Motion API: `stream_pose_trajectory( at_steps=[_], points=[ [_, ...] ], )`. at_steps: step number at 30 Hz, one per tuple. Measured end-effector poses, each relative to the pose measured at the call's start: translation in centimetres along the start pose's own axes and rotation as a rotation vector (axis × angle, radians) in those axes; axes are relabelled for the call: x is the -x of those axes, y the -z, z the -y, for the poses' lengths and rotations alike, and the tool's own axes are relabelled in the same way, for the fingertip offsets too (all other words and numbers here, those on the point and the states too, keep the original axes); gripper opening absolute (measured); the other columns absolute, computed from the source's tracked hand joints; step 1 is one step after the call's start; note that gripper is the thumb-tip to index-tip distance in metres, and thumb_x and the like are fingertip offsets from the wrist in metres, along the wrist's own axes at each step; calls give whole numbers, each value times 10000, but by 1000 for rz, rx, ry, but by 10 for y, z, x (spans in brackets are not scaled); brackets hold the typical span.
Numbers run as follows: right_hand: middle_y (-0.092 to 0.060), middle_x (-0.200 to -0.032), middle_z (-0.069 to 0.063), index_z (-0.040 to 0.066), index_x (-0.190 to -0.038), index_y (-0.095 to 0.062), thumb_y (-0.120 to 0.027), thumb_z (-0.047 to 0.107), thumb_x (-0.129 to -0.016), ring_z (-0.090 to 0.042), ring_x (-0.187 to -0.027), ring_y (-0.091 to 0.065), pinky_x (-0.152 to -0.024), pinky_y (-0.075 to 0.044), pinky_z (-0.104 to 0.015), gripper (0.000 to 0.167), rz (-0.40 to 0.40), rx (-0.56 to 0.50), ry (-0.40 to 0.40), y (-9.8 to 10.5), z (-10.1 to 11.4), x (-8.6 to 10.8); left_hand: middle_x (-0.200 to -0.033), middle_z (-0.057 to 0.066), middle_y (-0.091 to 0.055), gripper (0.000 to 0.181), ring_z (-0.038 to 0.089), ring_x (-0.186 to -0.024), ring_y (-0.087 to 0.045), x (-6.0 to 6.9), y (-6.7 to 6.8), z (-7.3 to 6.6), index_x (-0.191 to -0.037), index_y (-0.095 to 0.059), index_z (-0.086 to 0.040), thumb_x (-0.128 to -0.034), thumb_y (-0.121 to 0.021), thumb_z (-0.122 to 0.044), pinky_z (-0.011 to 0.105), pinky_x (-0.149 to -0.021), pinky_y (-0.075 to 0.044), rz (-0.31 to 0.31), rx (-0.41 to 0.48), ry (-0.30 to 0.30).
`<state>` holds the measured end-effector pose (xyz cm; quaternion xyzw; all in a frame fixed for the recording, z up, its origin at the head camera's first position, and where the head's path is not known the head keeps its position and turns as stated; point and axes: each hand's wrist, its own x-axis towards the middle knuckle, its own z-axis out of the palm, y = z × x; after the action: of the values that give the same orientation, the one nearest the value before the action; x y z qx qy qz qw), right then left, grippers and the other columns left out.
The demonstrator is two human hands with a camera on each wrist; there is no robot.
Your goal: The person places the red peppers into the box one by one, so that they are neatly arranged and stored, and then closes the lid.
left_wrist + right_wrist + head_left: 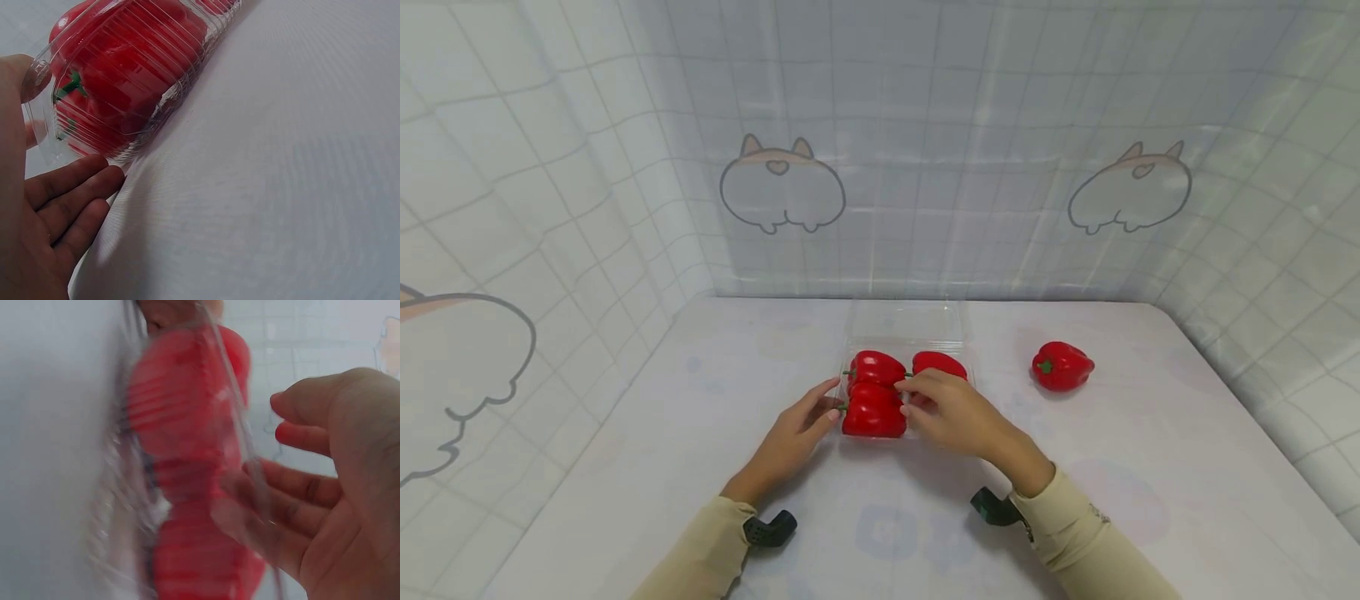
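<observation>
A clear plastic container (972, 375) holds red peppers: one at back left (877, 365), one at front left (874, 414), another at back right (938, 363). My left hand (793, 433) rests at its left side; in the left wrist view the fingers of the left hand (56, 212) lie fairly straight by the ribbed wall, thumb at the rim. Over the container's front right part is my right hand (958, 417), fingers loosely bent beside the front-left pepper. The right wrist view, blurred, has the right hand (325, 481) unclosed near red peppers (181, 394). What lies beneath the palm is hidden.
The container's clear lid (907, 320) lies folded back behind it. Another red pepper (1062, 367) lies on the white table (760, 333) to the right. Grid-patterned sheeting (955, 150) surrounds the table's back and sides.
</observation>
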<state>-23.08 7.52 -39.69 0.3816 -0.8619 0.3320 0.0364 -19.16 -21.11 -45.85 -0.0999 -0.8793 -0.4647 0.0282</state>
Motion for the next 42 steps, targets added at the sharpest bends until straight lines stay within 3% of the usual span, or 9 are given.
stream_pose_trajectory(
  at_steps=[5, 13, 28, 31, 35, 38, 42],
  points=[
    [-686, -1130, -37, 82, -1257, -683, -736, 171, -916, -94, -919, -641, -800, -594, -354, 356, -53, -42, 9, 20, -10, 1, -1265, 14, -641, 571, 223, -1163, -618, 0, -1, 3, -1541, -394, -277, -1015, -570, -414, 464, -980, -516, -7, -8, -9],
    [-699, -1167, -67, 73, -1252, -683, -724, 135, -925, -183, -978, -669, -817, -591, -378, 335, -150, -57, -87, 53, -25, 9, -1263, 10, -639, 575, 225, -1168, -615, -1, -1, 3, -1541, -392, -275, -1014, -570, -419, 459, -977, -519, -10, -14, -6],
    [-710, -1149, -47, 85, -1263, -680, -676, 215, -974, -207, -993, -673, -835, -582, -429, 317, -220, 12, -194, 85, -51, 36, -1271, 8, -640, 557, 231, -1185, -609, -1, -1, 3, -1537, -393, -293, -1020, -566, -405, 466, -991, -508, -6, 0, -16],
    [-717, -1128, -45, 88, -1261, -680, -651, 245, -992, -213, -948, -676, -791, -584, -395, 313, -258, 12, -217, 94, -59, 41, -1273, 0, -637, 563, 222, -1181, -607, -1, 0, 3, -1539, -387, -310, -1018, -565, -422, 461, -989, -510, 1, 3, -7],
    [-727, -1112, -48, 100, -1268, -677, -631, 291, -1002, -220, -906, -679, -752, -542, -245, 330, -313, 22, -248, 106, -70, 49, -1276, 2, -635, 570, 222, -1179, -606, -1, 0, 3, -1544, -381, -300, -1018, -563, -424, 463, -985, -513, 4, 2, -12],
    [-723, -1137, -63, 106, -1287, -667, -615, 321, -1009, -236, -958, -675, -782, -496, -167, 355, -332, 33, -276, 115, -76, 55, -1272, 3, -637, 570, 223, -1173, -610, -2, -1, 3, -1544, -384, -290, -1019, -562, -420, 464, -979, -517, -3, -8, -18],
    [-706, -1181, -86, 106, -1310, -650, -595, 338, -1017, -277, -1013, -656, -794, -493, -185, 378, -341, 43, -312, 124, -84, 62, -1273, 10, -635, 565, 227, -1172, -610, -1, 0, 2, -1540, -390, -297, -1017, -567, -415, 470, -976, -518, -5, -13, -7]
  ],
)
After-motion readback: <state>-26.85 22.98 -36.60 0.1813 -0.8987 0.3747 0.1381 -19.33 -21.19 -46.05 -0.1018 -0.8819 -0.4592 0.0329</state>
